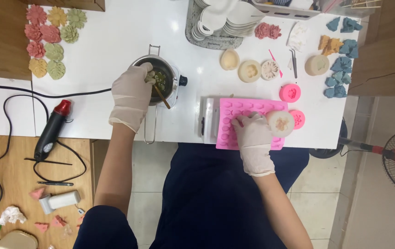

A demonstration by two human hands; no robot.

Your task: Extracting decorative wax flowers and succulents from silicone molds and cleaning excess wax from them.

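Head camera is looking straight down on a white table (114, 37), and I am seeing two gloved hands working at its near edge. I am watching the left hand (132, 94) curling closed around the top of a thin wooden stick (161, 95), whose lower end is dipping into a small metal melting pot (160, 82) holding dark liquid with greenish bits; the pot's long wire handle (150, 123) is pointing toward the body, and a black knob is showing on its right side. The right hand (254, 136) is lying palm down on a pink silicone mould tray (234, 115), fingers bent and pressing on its cavities; I cannot tell whether it is gripping anything. Just beside that hand, a round cream mould (280, 123) is sitting on the tray's right edge, touching a small pink round mould (298, 119). Another pink round mould (290, 92) is lying a little farther back. Cream flower moulds (249, 70) are sitting behind the tray, near tweezers (294, 62). Blue wax pieces (340, 69) are lying along the right edge, coloured wax flowers (50, 39) at the far left corner. A black heat gun with a red tip (52, 127) is resting at the left, on the join between table and wooden surface.
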